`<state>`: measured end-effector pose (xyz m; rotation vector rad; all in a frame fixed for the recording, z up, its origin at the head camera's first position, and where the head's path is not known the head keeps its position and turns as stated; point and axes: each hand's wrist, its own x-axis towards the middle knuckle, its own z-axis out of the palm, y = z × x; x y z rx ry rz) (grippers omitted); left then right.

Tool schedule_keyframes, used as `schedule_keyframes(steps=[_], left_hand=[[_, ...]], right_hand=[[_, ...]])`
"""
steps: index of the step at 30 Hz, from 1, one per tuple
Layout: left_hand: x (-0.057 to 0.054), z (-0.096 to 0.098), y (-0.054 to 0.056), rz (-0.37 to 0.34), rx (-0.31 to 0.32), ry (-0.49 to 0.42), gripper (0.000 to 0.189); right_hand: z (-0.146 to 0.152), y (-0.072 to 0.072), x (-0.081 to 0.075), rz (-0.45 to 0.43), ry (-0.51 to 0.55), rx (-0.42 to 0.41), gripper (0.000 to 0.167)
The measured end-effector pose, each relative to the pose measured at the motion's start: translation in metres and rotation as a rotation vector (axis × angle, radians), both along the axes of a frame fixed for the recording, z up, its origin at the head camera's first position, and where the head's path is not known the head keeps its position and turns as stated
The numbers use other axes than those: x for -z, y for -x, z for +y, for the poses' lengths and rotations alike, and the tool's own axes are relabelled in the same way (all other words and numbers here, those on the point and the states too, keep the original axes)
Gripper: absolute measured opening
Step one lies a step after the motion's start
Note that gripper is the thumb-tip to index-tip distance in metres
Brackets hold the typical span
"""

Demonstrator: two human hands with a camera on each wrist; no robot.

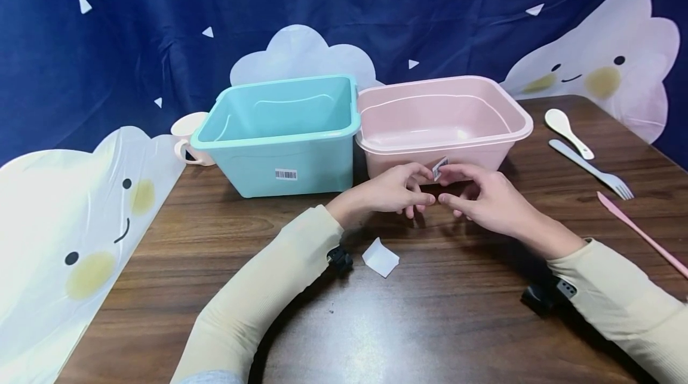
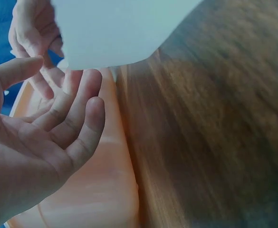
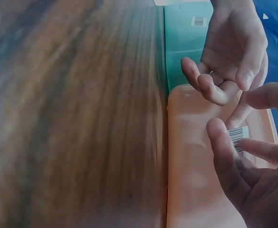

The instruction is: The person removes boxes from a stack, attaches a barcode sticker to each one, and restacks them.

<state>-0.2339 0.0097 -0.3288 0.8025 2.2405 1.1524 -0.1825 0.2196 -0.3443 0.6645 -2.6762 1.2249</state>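
Observation:
A small barcode sticker (image 1: 439,168) is between the two hands, in front of the pink basin (image 1: 443,150). Both index fingertips meet at it. My left hand (image 1: 395,190) has loosely bent fingers, its thumb apart from the index finger. The right hand (image 1: 486,196) mirrors it, thumb apart and index fingertip on the sticker. In the right wrist view the sticker (image 3: 238,140) shows its barcode, partly covered by a right finger. The thumb tips face each other closely. A white piece of paper (image 1: 380,257) with a raised corner lies below the left hand, looming large in the left wrist view.
A turquoise basin (image 1: 274,166) with a barcode label (image 1: 286,174) stands left of the pink one. Behind it is a pink cup (image 1: 188,127). A white spoon (image 1: 567,130), a pale fork (image 1: 588,168) and a pink knife (image 1: 639,232) lie at the right.

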Motion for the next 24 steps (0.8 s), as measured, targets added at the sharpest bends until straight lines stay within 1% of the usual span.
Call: schedule_keyframes(steps=[4, 8, 16, 21, 24], left_hand=[[-0.0015, 0.0001, 0.0002, 0.002, -0.004, 0.005, 0.043], [-0.0021, 0.0002, 0.0004, -0.004, -0.013, 0.005, 0.044], [0.0002, -0.0008, 0.0009, -0.009, -0.029, 0.000, 0.044], [0.0016, -0.0010, 0.0021, -0.005, -0.023, 0.006, 0.045], [0.0016, -0.0011, 0.0023, 0.001, -0.018, 0.001, 0.044]], right_hand=[[0.0006, 0.0005, 0.0004, 0.044, 0.036, 0.002, 0.050], [0.0008, 0.0017, 0.0007, 0.051, 0.029, 0.004, 0.054], [-0.0023, 0.0039, 0.0003, -0.018, 0.044, -0.030, 0.062], [-0.0038, 0.0023, -0.0007, -0.074, 0.062, -0.050, 0.064], [-0.0043, 0.0018, -0.0011, -0.093, 0.071, -0.055, 0.064]])
